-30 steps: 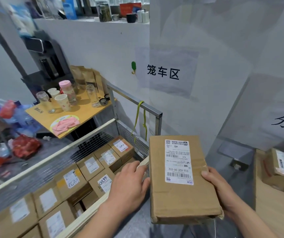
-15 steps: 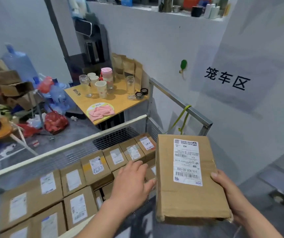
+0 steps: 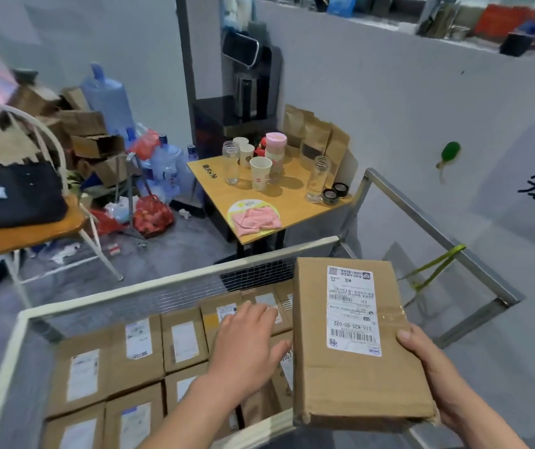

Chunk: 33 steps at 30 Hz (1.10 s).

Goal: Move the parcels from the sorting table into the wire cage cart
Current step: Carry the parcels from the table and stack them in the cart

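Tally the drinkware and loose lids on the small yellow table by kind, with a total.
Paper cups: 2
Clear glass containers: 2
Pink-lidded bottle: 1
Black lids: 2
Total: 7

Two bare forearms, no sleeves, left grip, right grip, ringless fingers

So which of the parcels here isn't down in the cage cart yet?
The long parcel held between the left hand and right hand, label up, above the cart's near rim. The other parcels lie packed inside.
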Available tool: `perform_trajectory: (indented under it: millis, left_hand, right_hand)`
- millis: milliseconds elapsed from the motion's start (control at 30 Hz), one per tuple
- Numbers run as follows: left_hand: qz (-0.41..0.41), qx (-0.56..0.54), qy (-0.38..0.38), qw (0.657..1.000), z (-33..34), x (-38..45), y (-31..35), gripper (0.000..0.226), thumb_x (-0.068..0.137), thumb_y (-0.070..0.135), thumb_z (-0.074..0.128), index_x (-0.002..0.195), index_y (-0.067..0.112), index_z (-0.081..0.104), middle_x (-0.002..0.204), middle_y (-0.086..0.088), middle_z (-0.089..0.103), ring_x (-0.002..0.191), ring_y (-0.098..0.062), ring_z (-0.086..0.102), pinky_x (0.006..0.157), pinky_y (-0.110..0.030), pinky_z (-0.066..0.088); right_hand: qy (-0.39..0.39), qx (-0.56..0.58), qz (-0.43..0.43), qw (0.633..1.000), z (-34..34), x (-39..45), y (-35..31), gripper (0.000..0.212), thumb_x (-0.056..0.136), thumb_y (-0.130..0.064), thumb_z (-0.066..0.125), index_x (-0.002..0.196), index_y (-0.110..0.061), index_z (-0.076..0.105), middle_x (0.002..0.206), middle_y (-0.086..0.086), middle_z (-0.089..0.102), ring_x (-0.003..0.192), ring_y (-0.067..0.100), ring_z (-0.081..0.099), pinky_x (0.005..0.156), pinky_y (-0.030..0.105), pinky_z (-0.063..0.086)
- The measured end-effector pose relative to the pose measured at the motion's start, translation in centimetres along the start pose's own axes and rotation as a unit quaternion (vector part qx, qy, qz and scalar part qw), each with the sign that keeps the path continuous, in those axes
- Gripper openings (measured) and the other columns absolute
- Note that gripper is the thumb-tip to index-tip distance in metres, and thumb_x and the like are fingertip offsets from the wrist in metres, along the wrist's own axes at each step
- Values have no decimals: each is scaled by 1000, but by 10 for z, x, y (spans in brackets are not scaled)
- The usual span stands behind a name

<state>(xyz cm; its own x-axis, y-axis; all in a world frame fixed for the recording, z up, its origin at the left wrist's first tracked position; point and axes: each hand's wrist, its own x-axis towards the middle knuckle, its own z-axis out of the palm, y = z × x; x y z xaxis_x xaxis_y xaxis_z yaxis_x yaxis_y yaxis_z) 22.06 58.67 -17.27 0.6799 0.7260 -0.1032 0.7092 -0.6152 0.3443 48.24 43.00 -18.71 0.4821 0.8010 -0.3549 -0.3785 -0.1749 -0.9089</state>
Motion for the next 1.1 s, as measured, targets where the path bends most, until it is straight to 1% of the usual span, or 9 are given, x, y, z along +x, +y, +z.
perform_trajectory:
  millis: [100,233,400,533,633,667,767,933,1100]
  left_hand:
    - [-26,-5,10,1000,-8,-1,-25,57,101,57,38,149,28,36,153,11,36,143,-14,26,117,-36,24]
    - [-72,-18,17,997,-16,-8,-55,61,102,58,35,154,27,30,159,9,28,150,-17,18,122,-38,15]
    - [-128,-21,17,991,-16,-12,-82,59,101,58,37,151,26,34,156,8,34,146,-16,26,118,-38,26]
    - [-166,-26,22,985,-15,-15,-91,57,102,56,38,150,25,37,155,7,36,143,-15,30,116,-37,28]
    - [-202,-23,20,979,-14,-13,-94,59,101,58,35,151,26,34,158,7,32,147,-14,25,119,-38,24]
    - [-216,-22,18,976,-14,-12,-93,60,101,58,35,152,26,33,160,7,30,148,-15,23,120,-39,23]
    - [-246,-10,17,969,-16,-4,-87,61,102,58,34,152,24,33,161,7,28,150,-16,22,121,-40,22]
    - [-286,-3,13,958,-14,13,-66,60,102,58,34,152,24,34,160,6,31,150,-17,22,121,-43,23]
    - [-319,-22,-3,947,6,30,-50,62,102,57,32,155,24,30,163,5,27,152,-17,17,122,-43,21]
  right_hand:
    - [-33,-17,15,999,23,23,-1,114,40,-56,97,134,-7,55,131,25,64,125,48,56,111,69,37]
    - [-76,-32,28,996,55,54,1,113,39,-55,96,132,-5,56,128,25,66,125,50,56,111,68,37]
    - [-139,-37,49,988,91,85,8,90,53,-45,83,130,-4,58,126,24,67,120,46,60,109,64,40]
    - [-172,-46,79,981,106,113,18,84,57,-40,81,129,-3,57,124,23,68,118,45,60,108,61,43]
    - [-196,-91,73,974,117,141,19,96,46,-47,89,125,-2,60,113,16,75,124,51,55,88,44,59]
    - [-205,-94,77,971,118,148,19,103,41,-52,92,126,-3,60,114,17,74,123,51,56,89,47,59]
    - [-234,-84,99,964,114,163,18,112,40,-60,94,130,-6,57,126,22,67,122,49,58,107,68,41]
    - [-254,-98,114,955,107,190,7,123,27,-62,96,130,-7,56,125,20,68,117,43,62,107,64,43]
    - [-263,-117,133,948,85,211,10,116,39,-63,95,133,-9,54,129,18,67,121,43,61,108,66,42]
